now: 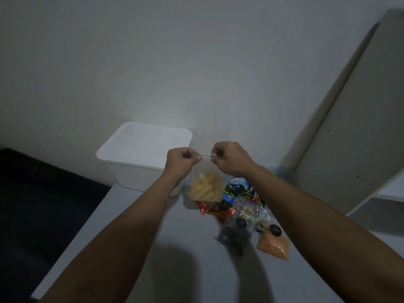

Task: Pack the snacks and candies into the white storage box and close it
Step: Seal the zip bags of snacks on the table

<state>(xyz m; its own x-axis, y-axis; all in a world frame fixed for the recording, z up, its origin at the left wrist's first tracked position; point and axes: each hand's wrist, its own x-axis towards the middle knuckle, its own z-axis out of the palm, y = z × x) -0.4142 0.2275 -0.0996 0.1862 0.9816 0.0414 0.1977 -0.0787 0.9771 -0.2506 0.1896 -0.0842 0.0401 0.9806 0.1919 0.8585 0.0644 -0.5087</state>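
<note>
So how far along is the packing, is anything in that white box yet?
Hardly begun, it seems. The white storage box has its lid on, so nothing visibly packed. In hand: the left hand and right hand pinch the top edge of a clear bag of yellow snacks, held above the table. Left: the pile of wrapped candies, the orange snack bag, then closing the box.

Pretty dim in here, just a plain white wall (175,62) behind a pale table (185,270). A white shelf unit (360,127) leans off to the right, and there's dark floor (43,193) to the left.
</note>
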